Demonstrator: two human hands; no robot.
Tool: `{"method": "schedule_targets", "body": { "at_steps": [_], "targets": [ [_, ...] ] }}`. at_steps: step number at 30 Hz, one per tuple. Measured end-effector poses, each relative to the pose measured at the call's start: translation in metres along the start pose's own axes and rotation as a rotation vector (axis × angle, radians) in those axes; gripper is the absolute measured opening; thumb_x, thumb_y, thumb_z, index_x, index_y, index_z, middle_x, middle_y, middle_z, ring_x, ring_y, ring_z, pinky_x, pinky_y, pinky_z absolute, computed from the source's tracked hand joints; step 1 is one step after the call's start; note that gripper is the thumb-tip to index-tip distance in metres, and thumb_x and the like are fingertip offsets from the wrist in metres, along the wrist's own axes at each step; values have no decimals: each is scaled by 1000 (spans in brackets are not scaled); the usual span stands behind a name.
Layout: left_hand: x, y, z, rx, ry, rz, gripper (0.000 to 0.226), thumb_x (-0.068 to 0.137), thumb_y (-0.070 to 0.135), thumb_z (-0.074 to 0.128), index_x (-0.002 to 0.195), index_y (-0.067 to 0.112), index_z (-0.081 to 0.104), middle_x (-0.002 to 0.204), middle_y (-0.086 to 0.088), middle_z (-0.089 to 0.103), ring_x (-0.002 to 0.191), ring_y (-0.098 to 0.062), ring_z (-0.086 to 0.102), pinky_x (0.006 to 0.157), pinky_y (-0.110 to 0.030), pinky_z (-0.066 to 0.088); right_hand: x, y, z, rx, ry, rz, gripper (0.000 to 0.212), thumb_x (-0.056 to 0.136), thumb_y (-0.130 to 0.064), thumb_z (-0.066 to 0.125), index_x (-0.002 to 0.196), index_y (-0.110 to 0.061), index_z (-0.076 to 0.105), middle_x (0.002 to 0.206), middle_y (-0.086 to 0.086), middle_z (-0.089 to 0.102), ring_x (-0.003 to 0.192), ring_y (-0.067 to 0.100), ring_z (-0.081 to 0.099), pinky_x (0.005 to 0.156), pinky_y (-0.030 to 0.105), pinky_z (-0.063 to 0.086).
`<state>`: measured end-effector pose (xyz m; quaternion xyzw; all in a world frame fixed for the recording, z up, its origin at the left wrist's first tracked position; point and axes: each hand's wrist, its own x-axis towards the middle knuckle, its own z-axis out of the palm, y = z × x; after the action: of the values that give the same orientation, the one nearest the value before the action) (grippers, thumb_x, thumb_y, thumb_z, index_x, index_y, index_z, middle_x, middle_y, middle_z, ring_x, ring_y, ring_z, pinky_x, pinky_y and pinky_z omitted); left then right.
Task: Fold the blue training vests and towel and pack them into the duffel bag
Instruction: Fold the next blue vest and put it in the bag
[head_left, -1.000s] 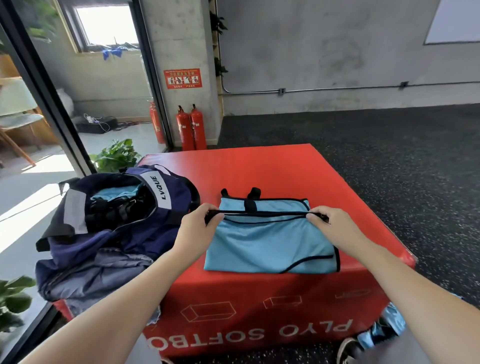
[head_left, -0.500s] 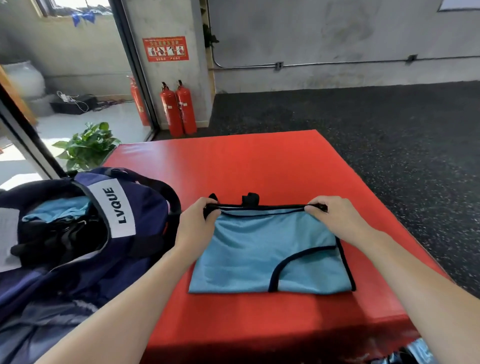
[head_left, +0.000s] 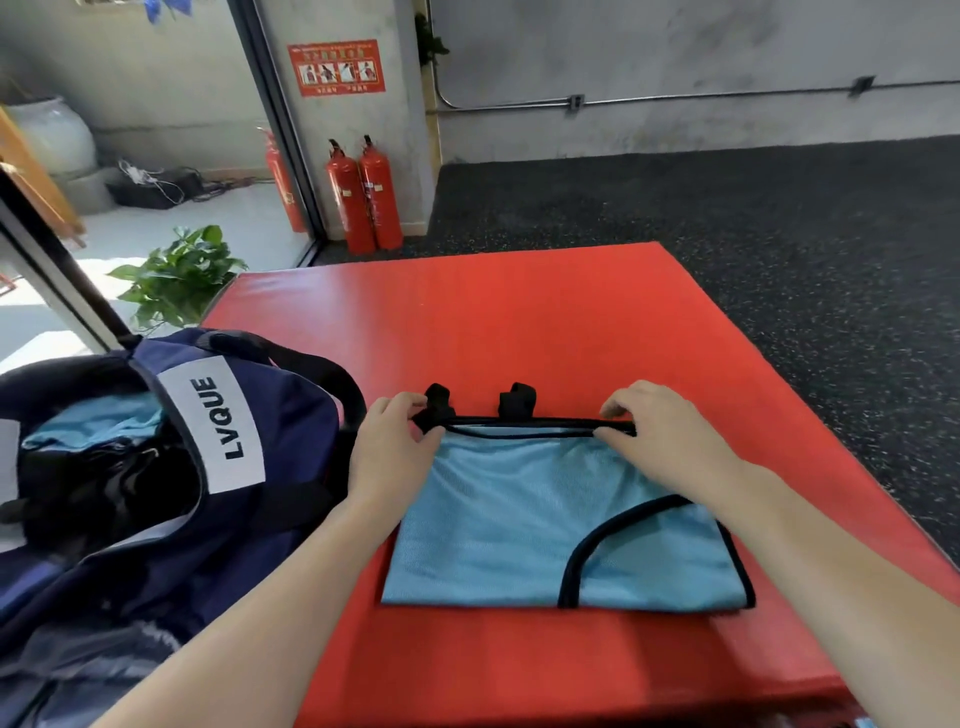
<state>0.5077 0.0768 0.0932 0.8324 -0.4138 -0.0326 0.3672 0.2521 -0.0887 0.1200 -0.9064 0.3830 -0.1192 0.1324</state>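
A light blue mesh vest with black trim lies on a bright red worktop. Beside it sits a navy duffel with black straps and a white label printed "LVQUE" in black; light blue fabric shows inside. The floor is black with pale speckles. Two red extinguishers stand against a grey wall, near a green plant.

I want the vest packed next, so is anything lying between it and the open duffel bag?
Nothing visible does. The folded vest lies on the red box, and the duffel bag sits open right beside it, past the left hand. Both hands pinch the vest's far edge; right hand.
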Motion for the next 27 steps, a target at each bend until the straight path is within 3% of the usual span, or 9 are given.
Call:
{"method": "schedule_targets", "body": {
  "at_steps": [4,7,10,12,15,17,24,27],
  "targets": [
    [-4,13,0,-128,94,54,36,87,13,75,120,19,62,98,-1,61,86,15,50,76,2,33,-2,-37,20,137,-86,-134,13,96,-38,64,98,-26,69,92,-15,55,90,9,55,85,31,49],
    [-5,21,5,-246,128,-20,28,87,15,76,104,26,57,98,1,62,77,-3,60,74,-12,49,2,-53,33,151,-80,-195,15,98,-36,61,104,-24,68,100,-10,59,96,10,54,89,30,47],
    [-5,23,11,-192,84,32,23,86,17,77,93,22,56,96,5,60,82,-8,57,75,-18,48,8,-63,40,118,-90,-239,19,98,-38,59,111,-26,65,113,-8,59,107,14,51,97,35,43],
    [-6,20,15,-51,-1,144,15,88,21,75,97,20,62,102,10,59,92,-8,55,87,-27,47,10,-65,44,71,-111,-251,19,97,-38,59,113,-28,63,120,-8,56,110,15,47,98,37,41],
    [-7,13,21,158,-133,194,22,95,29,64,116,22,65,126,9,59,124,-13,48,105,-39,39,10,-66,51,61,-90,-218,21,95,-32,59,116,-28,61,126,-8,50,115,16,42,101,39,37],
    [-6,11,21,171,-135,165,23,99,29,59,121,23,65,132,8,57,131,-16,43,104,-40,35,11,-66,53,52,-56,-188,23,94,-31,60,116,-27,60,127,-8,48,119,17,40,101,38,35],
    [4,13,21,211,4,155,15,95,30,65,107,26,72,112,7,59,115,-19,45,87,-32,27,22,-48,41,-2,29,-31,18,96,-27,57,113,-27,63,121,-7,56,116,21,48,94,39,33],
    [10,13,24,169,25,137,6,93,23,68,98,22,70,101,5,58,100,-23,54,86,-38,42,26,-38,33,-5,-13,14,16,98,-25,55,112,-28,63,115,-6,60,111,21,53,93,40,37]
  ]
}}
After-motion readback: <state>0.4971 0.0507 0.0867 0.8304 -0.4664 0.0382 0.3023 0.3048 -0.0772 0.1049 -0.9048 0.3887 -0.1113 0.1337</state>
